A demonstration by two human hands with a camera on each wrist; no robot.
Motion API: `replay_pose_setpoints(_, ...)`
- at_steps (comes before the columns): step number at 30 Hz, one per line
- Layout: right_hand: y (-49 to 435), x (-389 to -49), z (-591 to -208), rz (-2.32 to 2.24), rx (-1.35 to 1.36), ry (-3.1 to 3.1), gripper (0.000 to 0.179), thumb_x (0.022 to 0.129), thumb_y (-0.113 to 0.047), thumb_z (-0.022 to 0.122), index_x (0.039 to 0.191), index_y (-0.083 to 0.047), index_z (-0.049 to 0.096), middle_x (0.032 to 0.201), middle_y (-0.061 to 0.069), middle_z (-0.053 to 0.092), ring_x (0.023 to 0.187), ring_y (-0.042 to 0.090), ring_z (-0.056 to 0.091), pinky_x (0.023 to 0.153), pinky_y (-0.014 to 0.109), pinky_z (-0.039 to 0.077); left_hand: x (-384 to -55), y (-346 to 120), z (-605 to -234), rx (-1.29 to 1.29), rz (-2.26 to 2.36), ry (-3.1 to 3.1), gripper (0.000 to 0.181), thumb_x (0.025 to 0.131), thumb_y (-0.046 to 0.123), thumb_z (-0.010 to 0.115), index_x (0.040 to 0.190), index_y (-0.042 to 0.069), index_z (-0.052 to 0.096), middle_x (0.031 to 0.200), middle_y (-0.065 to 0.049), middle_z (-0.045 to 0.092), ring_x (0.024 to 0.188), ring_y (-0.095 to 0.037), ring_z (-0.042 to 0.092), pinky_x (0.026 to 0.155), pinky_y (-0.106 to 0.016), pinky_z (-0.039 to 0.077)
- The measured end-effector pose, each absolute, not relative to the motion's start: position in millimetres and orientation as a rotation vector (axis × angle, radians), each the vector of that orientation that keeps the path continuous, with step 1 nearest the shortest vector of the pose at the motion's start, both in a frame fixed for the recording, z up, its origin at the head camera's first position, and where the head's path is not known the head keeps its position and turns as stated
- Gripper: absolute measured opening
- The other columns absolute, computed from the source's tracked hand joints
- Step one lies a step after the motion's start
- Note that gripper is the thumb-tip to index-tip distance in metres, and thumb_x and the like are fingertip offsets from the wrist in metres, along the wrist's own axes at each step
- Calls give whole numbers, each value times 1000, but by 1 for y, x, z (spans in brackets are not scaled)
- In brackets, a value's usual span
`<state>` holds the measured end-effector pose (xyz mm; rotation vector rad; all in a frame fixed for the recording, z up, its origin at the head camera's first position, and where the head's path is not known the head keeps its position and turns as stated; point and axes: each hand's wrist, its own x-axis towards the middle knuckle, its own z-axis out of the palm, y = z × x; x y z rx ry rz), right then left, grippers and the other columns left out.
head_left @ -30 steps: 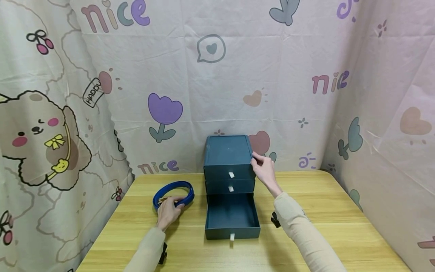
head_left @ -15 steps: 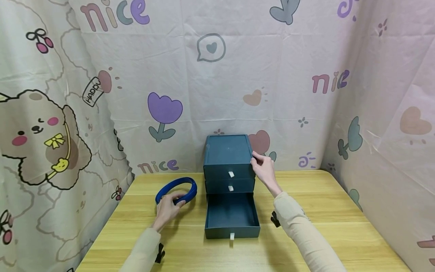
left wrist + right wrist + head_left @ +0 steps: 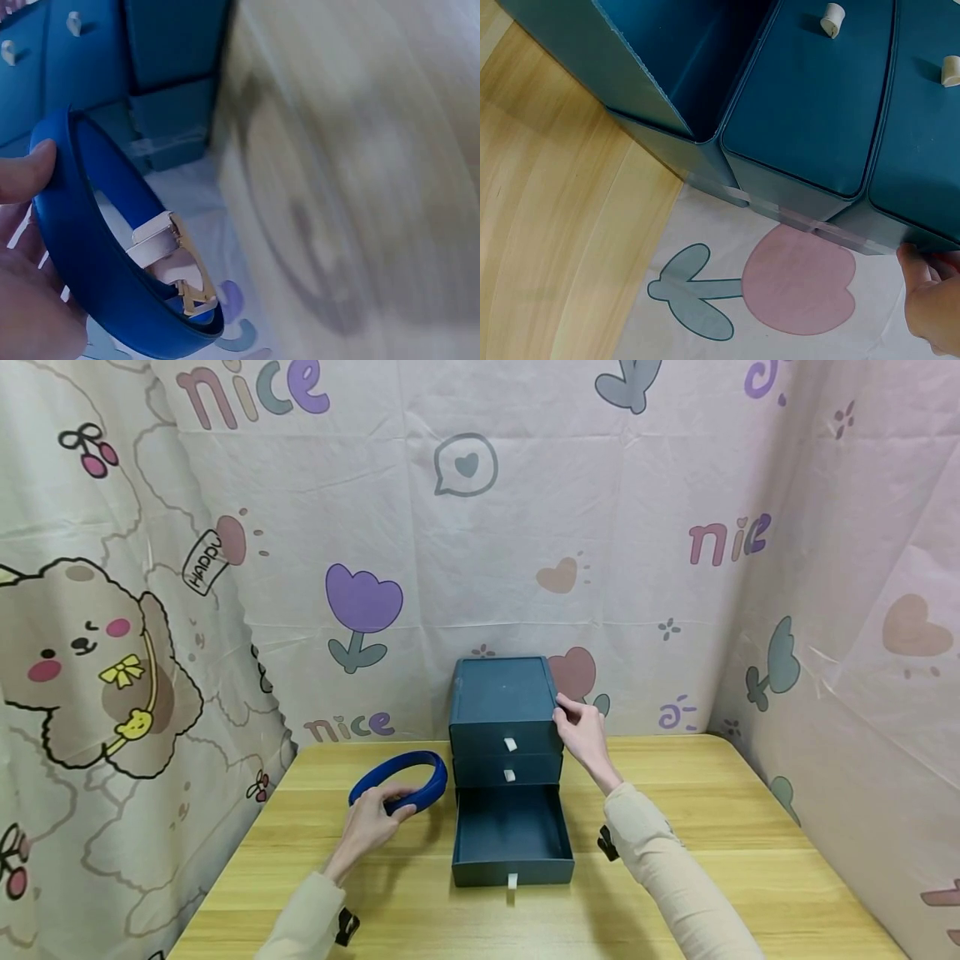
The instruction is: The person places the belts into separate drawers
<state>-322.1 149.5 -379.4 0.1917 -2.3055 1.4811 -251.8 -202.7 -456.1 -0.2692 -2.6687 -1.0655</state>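
My left hand [image 3: 372, 818] holds a coiled blue belt [image 3: 427, 790] by its near side, thumb on one face and fingers on the other. The coil is tilted, above the table left of the drawer unit. Its gold-toned buckle [image 3: 180, 259] shows in the left wrist view. At the right upper edge of the dark teal drawer unit [image 3: 501, 689], my right hand [image 3: 583, 731] grips with bent fingers; part of it is cut off in the right wrist view. The bottom drawer [image 3: 513, 874] is pulled out with nothing inside, and the two drawers above are closed.
The unit stands on a light wooden table [image 3: 675, 827], near its back edge. Printed cloth [image 3: 517, 527] hangs behind and on both sides. White pull tabs, such as the bottom tab [image 3: 512, 882], stick out from the drawer fronts.
My left hand has lifted the belt off the table and carried it a little to the right, closer to the drawer unit. The right hand and the drawers have stayed put.
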Motion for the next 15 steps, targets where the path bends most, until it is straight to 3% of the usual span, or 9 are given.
replay_pose_setpoints(7,151,-322,-380,1480,191,-2323,41,100,-16,56,140,-7,60,145,11,59,121,30,66,100,46,54,-239,-198,-438,-383,-1095,-2656,22,86,14,79,106,23,78,97,7,77,86,-8,64,78,-26,48)
replay_pose_setpoints(15,151,-323,-381,1486,195,-2318,41,101,-16,56,140,-7,59,145,11,59,121,31,66,100,46,54,-224,-197,-416,-429,-1041,-2658,21,84,14,80,104,22,79,102,5,76,87,-11,60,77,-29,45)
